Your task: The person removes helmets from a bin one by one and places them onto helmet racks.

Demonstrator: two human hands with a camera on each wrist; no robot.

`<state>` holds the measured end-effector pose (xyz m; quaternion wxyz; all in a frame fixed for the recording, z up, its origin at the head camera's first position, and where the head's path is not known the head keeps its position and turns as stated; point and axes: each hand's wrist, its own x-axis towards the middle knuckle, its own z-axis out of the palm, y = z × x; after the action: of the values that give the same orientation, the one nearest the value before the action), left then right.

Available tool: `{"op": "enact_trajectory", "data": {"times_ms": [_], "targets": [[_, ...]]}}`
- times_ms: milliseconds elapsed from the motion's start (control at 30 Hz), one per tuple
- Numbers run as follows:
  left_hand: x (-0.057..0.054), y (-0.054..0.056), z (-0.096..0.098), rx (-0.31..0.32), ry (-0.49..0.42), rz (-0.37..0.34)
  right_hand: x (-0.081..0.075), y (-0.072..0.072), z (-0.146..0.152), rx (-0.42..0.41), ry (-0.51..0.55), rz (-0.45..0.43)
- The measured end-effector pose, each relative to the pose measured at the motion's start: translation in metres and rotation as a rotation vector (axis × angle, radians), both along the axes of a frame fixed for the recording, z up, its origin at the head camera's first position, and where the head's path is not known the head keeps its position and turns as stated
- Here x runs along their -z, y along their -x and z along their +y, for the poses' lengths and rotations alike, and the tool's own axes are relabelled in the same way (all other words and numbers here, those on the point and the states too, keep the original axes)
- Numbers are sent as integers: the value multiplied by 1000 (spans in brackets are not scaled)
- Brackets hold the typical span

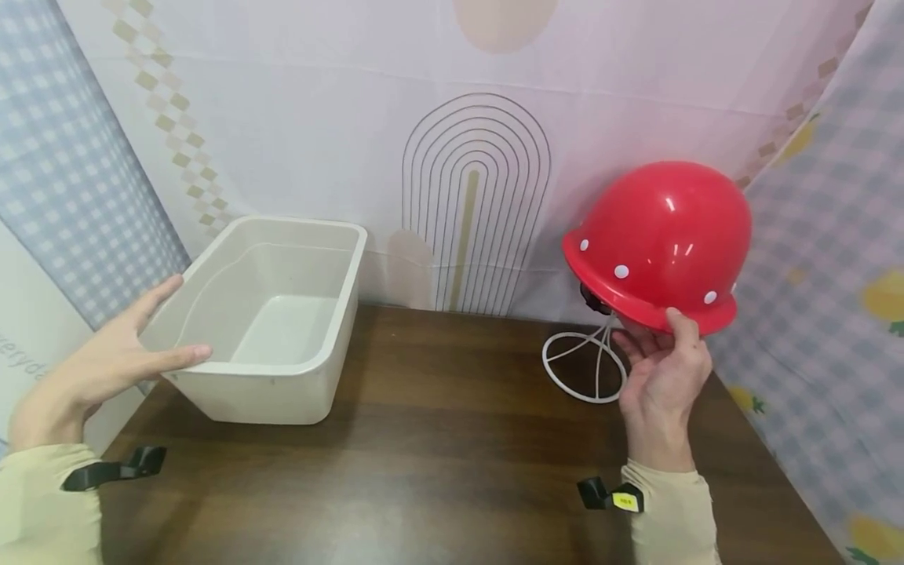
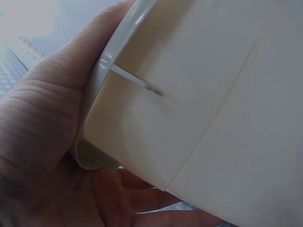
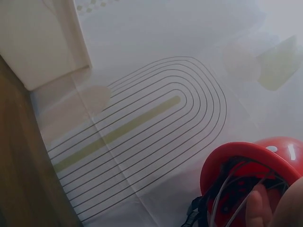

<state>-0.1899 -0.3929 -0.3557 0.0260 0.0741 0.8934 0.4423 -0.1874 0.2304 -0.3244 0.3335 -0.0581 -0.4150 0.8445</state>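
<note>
In the head view a white plastic bin (image 1: 271,400) stands at the left of the table. My left hand (image 1: 116,353) grips its near left corner, the thumb over the front rim and another finger along the left rim. The left wrist view shows the bin's wall (image 2: 222,118) close up, with fingers (image 2: 175,217) against the outside. On the right, a red hard hat (image 1: 671,227) sits over a white wire stand (image 1: 586,399). My right hand (image 1: 664,377) holds its brim, thumb outside and fingers underneath. Dark straps (image 3: 194,213) show inside the hat in the right wrist view.
A brown wooden table (image 1: 452,455) carries the bin and the stand. Behind it hangs a pale patterned cloth (image 1: 318,133). Checked curtains flank both sides, a blue one (image 1: 78,157) on the left and one with yellow fruit (image 1: 833,329) on the right.
</note>
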Motion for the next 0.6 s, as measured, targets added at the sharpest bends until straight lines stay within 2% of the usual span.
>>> {"op": "enact_trajectory", "data": {"times_ms": [233, 467, 533, 600], "targets": [[-3, 1, 3, 19, 10, -15, 0, 2, 1, 112, -59, -38], [-4, -1, 7, 4, 55, -9, -1, 3, 10, 258, -48, 10], [-5, -4, 8, -21, 88, 18, -2, 1, 13, 271, -44, -17], [-8, -7, 10, -59, 126, 81, -2, -1, 16, 264, -49, -70]]}}
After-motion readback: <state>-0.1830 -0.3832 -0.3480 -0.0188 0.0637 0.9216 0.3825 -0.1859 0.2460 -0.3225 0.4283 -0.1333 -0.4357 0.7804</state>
